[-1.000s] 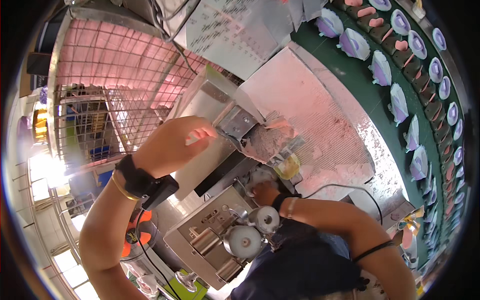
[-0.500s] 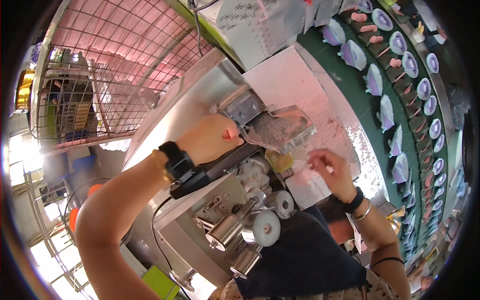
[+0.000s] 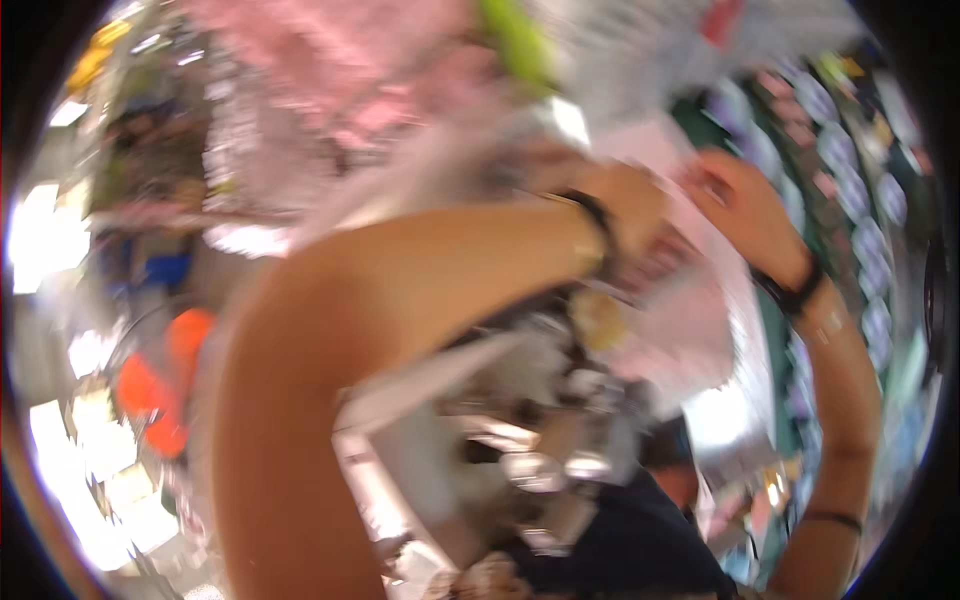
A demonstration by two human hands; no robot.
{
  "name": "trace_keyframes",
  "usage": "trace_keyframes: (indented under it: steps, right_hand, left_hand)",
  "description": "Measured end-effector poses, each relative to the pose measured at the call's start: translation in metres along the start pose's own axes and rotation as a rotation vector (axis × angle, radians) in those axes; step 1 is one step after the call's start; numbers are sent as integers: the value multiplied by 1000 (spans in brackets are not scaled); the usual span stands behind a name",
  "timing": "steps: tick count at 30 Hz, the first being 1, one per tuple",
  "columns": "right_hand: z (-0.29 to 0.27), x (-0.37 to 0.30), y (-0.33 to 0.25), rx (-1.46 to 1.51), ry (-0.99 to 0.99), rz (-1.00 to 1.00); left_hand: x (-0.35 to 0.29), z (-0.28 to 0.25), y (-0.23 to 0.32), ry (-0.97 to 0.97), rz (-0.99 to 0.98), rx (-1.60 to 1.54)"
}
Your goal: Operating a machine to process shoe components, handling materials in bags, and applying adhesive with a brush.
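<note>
The whole view is smeared by motion. My left hand (image 3: pixel 632 212) reaches across the metal machine to the clear tray (image 3: pixel 668 262), which it partly covers. Its fingers are too blurred to read. Close by on the right, my right hand (image 3: pixel 752 212) is raised over the pink ridged board (image 3: pixel 690 345). Its thumb and fingers curl together in a pinch; what they hold, if anything, cannot be made out. A yellowish pad (image 3: pixel 600 320) sits below my left wrist, beside the machine. Shiny metal rollers (image 3: pixel 535 470) stand on the machine nearest my body.
A wire cage with pink material (image 3: pixel 330 60) stands at the far left. Along the right runs a green conveyor (image 3: pixel 700 120) with rows of pale purple pieces (image 3: pixel 848 165). Orange round shapes (image 3: pixel 150 385) are low on the left. Printed white sheeting (image 3: pixel 640 50) is at the back.
Both hands have moved farther away and to the right, and closer together. My right hand's fingers have gone from spread to curled. The view has shifted and blurred.
</note>
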State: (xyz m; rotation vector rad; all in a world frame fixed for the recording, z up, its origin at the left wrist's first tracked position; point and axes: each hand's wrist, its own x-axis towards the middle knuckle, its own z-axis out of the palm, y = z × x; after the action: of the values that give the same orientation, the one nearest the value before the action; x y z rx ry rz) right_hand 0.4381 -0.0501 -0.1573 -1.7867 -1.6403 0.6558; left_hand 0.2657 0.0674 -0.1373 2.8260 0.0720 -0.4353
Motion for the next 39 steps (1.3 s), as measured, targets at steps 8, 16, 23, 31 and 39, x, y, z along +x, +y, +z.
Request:
trace_keyframes:
  steps: [8, 16, 23, 31, 39]
  right_hand:
    - [12, 0, -11, 48, -4, 26]
    - [-7, -8, -9, 52, 62, 40]
    - [-10, -12, 10, 72, 15, 79]
    - [-8, -17, 0, 18, 27, 100]
    - [0, -2, -2, 9, -7, 13]
  left_hand:
    - [43, 66, -8, 173, -44, 53]
    - [41, 50, -11, 133, -3, -13]
    - [24, 33, -20, 28, -43, -43]
    - [17, 38, -17, 178, 147, 37]
    - [15, 42, -16, 271, 165, 329]
